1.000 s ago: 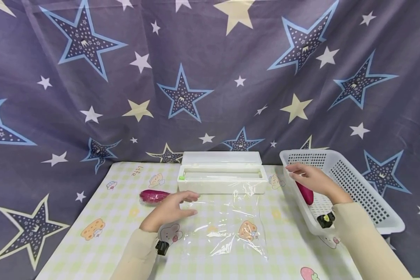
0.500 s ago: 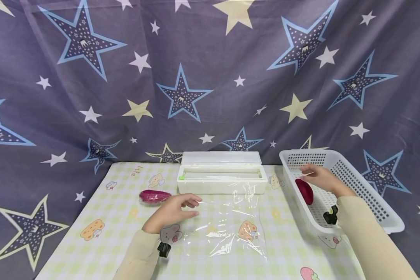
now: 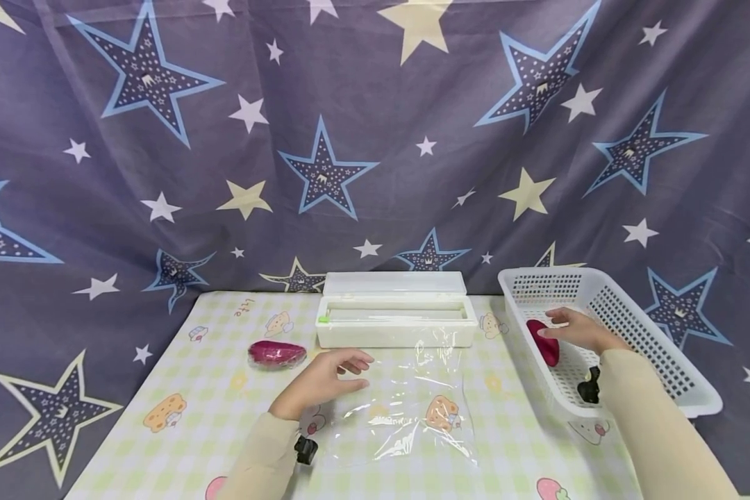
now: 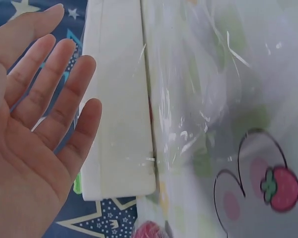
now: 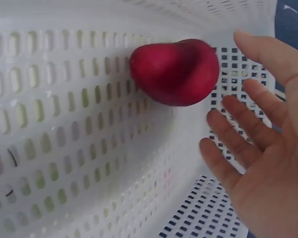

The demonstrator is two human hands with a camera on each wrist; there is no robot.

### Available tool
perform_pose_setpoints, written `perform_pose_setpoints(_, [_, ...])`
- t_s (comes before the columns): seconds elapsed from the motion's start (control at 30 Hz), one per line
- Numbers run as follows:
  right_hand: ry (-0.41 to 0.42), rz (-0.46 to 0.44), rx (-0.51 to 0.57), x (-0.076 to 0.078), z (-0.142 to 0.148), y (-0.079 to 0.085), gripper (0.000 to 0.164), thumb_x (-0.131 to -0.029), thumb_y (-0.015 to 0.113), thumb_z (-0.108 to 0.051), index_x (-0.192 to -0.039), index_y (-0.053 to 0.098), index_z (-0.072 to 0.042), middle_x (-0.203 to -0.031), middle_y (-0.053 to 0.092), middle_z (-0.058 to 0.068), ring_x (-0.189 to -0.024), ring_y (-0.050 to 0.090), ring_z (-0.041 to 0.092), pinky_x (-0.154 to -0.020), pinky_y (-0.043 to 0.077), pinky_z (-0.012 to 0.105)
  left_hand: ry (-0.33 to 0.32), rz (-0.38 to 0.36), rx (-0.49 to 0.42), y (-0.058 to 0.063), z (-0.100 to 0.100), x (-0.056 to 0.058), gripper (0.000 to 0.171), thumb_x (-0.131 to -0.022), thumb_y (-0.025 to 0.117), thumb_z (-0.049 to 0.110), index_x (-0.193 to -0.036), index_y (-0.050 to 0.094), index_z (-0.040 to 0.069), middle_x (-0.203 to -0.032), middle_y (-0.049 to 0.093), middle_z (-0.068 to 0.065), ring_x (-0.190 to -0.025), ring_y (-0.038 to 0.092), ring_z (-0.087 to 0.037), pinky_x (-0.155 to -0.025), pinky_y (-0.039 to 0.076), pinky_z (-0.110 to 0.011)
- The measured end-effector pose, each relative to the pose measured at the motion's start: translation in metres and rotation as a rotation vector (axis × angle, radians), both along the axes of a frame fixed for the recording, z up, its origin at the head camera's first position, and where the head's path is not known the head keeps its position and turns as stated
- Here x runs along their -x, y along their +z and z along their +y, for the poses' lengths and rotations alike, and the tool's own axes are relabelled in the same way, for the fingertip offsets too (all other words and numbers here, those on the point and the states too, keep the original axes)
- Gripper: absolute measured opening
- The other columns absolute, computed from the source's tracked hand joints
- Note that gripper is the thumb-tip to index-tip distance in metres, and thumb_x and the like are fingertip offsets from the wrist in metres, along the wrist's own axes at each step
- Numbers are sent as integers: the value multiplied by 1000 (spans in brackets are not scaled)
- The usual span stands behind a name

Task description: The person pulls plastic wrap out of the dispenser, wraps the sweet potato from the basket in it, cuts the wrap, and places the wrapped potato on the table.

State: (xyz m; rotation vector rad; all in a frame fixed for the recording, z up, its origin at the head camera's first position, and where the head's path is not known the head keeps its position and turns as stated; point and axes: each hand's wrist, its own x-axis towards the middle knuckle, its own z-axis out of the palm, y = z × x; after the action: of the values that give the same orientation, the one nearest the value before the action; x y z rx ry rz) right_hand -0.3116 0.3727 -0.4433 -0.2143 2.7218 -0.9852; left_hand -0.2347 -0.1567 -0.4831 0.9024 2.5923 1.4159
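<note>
In the head view, my left hand hovers over the left edge of a clear cling film sheet, its fingers relaxed and holding nothing. The film runs from the front of a white wrap dispenser box with its lid raised. My right hand reaches into a white perforated basket beside a smooth magenta-red oblong vegetable. The right wrist view shows spread fingers apart from that vegetable, which leans near the basket wall. A similar vegetable, wrapped in film, lies left of the box.
A checked, cartoon-printed cloth covers the table. Behind it hangs a dark star-patterned curtain. The basket's raised rim surrounds my right hand's workspace at the table's right side.
My right hand has moved from the basket's left rim to the right, then lower toward the vegetable inside. My left hand has shifted slightly right and down over the film.
</note>
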Motion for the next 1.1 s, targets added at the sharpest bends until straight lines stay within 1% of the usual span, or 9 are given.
perform_pose_setpoints(0.1, [8, -103, -14, 1, 2, -3, 82, -96, 66, -37, -144, 28, 17, -141, 35, 44, -129, 38, 58, -101, 40, 64, -12, -2, -12, 0, 5, 0, 35, -90, 77, 12, -123, 67, 9, -109, 71, -2, -99, 67, -34, -87, 51, -58])
perform_pose_setpoints(0.2, [2, -188, 4, 2, 3, -6, 87, -97, 64, -38, -146, 20, 18, -142, 29, 47, -131, 35, 59, -99, 41, 66, -16, -4, -8, -1, 10, 1, 34, -89, 77, 10, -122, 68, 12, -109, 71, -1, -99, 67, -34, -87, 52, -54])
perform_pose_setpoints(0.37, [-13, -252, 37, -1, 3, -11, 89, -97, 65, -39, -147, 17, 17, -143, 30, 46, -131, 38, 56, -97, 45, 64, -26, -1, 6, -3, 15, 2, 34, -90, 77, 13, -122, 67, 9, -109, 71, 0, -99, 67, -32, -88, 53, -51])
perform_pose_setpoints(0.5, [-28, -274, 53, -4, 1, -11, 89, -96, 65, -39, -147, 17, 16, -142, 30, 43, -131, 38, 55, -99, 45, 61, -51, 11, -2, -2, 20, 4, 35, -91, 76, 15, -123, 66, 6, -110, 71, -10, -99, 67, -35, -87, 52, -56])
perform_pose_setpoints(0.6, [-29, -269, 56, -5, 1, -11, 87, -97, 65, -36, -145, 18, 17, -140, 32, 41, -128, 42, 54, -98, 46, 59, -64, 21, 0, 0, 25, 5, 35, -91, 76, 15, -123, 66, 7, -110, 71, -11, -99, 67, -34, -87, 52, -56])
perform_pose_setpoints(0.73, [-27, -259, 49, -6, 2, -11, 83, -97, 65, -33, -143, 20, 20, -134, 42, 40, -120, 52, 49, -96, 48, 57, -67, 17, 8, 0, 32, 6, 34, -90, 77, 13, -123, 67, 10, -110, 71, -4, -99, 67, -33, -88, 53, -53])
perform_pose_setpoints(0.87, [-37, -271, 57, -5, 4, -12, 78, -97, 63, -27, -141, 21, 23, -124, 53, 37, -111, 59, 45, -94, 50, 55, -73, -8, 10, 1, 37, 7, 34, -90, 77, 13, -123, 67, 15, -112, 70, -2, -101, 67, -32, -90, 52, -51])
perform_pose_setpoints(0.97, [-54, -278, 61, -4, 6, -12, 76, -97, 62, -24, -140, 21, 23, -122, 54, 36, -109, 60, 44, -92, 52, 53, -78, -13, 11, 2, 40, 7, 35, -90, 77, 13, -123, 67, 17, -113, 70, -2, -101, 67, -27, -91, 52, -51])
perform_pose_setpoints(1.1, [-64, -275, 53, -4, 9, -9, 77, -97, 60, -25, -142, 20, 23, -127, 49, 39, -110, 59, 45, -91, 53, 53, -78, -4, 15, 4, 42, 7, 35, -90, 77, 14, -123, 67, 16, -112, 70, 2, -99, 67, -19, -91, 52, -52])
